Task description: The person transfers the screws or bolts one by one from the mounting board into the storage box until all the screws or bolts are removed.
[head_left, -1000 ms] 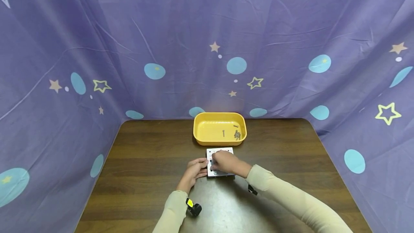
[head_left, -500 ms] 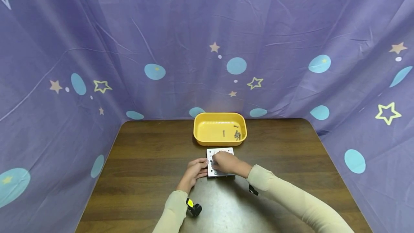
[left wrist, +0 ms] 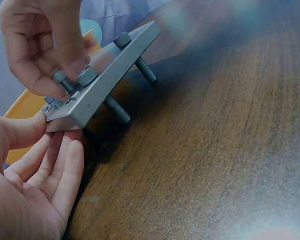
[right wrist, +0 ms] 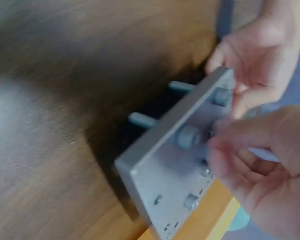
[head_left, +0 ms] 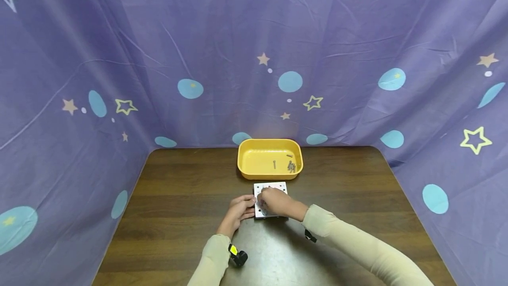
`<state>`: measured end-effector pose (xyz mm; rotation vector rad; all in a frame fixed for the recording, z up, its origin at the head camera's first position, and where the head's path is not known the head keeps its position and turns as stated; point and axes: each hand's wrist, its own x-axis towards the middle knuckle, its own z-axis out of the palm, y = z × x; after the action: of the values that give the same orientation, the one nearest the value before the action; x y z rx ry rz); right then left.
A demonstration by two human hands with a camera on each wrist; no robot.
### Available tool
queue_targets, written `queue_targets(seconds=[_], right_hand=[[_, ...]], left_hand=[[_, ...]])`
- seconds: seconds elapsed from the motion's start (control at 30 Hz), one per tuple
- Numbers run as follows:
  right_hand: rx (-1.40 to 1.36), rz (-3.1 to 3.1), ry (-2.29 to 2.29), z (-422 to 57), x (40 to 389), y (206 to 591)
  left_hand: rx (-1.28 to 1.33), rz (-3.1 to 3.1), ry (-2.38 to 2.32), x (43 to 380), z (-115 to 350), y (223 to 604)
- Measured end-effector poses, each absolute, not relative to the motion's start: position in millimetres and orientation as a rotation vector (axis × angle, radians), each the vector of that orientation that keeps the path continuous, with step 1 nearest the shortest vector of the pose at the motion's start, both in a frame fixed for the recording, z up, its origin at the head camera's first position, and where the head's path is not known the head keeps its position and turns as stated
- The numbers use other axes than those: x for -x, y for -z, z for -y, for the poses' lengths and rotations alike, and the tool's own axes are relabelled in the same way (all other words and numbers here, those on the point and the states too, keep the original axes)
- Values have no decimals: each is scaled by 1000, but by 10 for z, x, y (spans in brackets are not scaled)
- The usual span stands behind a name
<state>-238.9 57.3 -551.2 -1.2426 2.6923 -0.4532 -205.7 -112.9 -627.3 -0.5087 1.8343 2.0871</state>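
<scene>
A silver metal plate (left wrist: 110,75) with several holes stands raised above the table on bolts passing through it. My left hand (head_left: 239,208) grips its left edge, thumb on top and fingers beneath. Over the plate, my right hand (head_left: 278,201) pinches a bolt (left wrist: 63,81) between thumb and forefinger. In the head view the right hand covers that bolt and much of the plate. Other socket-head bolts sit in the plate, including one near the front edge (left wrist: 87,76) and one farther along (left wrist: 122,39). Their threaded shanks (left wrist: 117,109) stick out below.
Behind the plate is a yellow bin (head_left: 270,176), holding a cluster of loose bolts (head_left: 291,166) at its right and a single bolt (head_left: 274,164) near its middle. A brown wooden table (head_left: 178,189) lies underneath. Purple patterned curtains (head_left: 222,56) surround it.
My right hand's fingers have turned and shifted slightly left over the plate. The left hand and plate have stayed in place.
</scene>
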Motion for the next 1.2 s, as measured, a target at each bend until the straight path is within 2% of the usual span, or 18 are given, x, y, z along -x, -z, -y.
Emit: queue_targets(seconds=[0.1,0.3,0.53,0.77,1.0,1.2], right_hand=[[1264,-2638,512,-574,2403,5480],[1096,-2724,427,-576,2396,5478],[1281,-2604,543,-621,2426,5502],[1068,-2713,497,-621,2409,5480],[1223,-2659,520,-608,2375,5497],[969,-2625,578,-621,2423,5410]], left_hand=[[502,-1831,-2087,2061,1126,6274],[508,-1831,-2085,2060,1114,6283],[498,-1834,-2076,2049,1106,6282],[514,-1838,-2072,2054,1116,6275],[512,-1831,-2077,2045,1111,6264],[517,-1840,-2078,2045,1112,6274]])
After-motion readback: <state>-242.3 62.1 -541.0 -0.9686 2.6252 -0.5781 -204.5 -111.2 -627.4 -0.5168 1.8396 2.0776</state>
